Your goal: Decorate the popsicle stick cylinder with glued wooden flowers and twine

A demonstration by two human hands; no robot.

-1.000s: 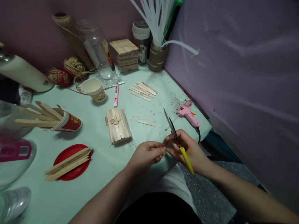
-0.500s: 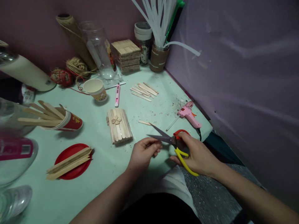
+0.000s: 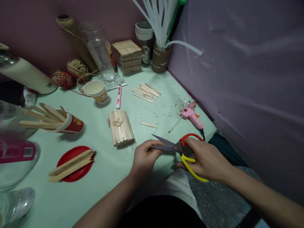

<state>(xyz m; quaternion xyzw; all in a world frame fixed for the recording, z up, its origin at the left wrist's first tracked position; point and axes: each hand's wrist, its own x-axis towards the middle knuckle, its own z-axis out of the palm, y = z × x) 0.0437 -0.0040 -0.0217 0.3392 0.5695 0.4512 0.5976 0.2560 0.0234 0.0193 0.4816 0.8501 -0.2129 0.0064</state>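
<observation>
My right hand [image 3: 204, 158] grips the scissors [image 3: 176, 148] by their red and yellow handles, blades pointing left and slightly parted. Right at the blade tips, my left hand [image 3: 146, 155] has its fingers pinched together; whatever they hold is hidden or too small to make out. Beyond the blades, one thin wooden stick [image 3: 148, 125] lies on the table. To the left of it sits a small piece covered in popsicle sticks [image 3: 121, 131], with a flower shape of wood on its front.
A pink glue gun [image 3: 193, 117] lies at the right edge. Behind are a pile of thin sticks [image 3: 146, 91], a pink cutter [image 3: 119, 97] and a paper cup [image 3: 97, 91]. Leftward are a red plate [image 3: 78, 175] bearing wooden sticks and a tipped cup of sticks [image 3: 75, 124].
The scissors have moved a little right and down, and their blades have closed somewhat. My left hand stays nearly in place, fingers pinched.
</observation>
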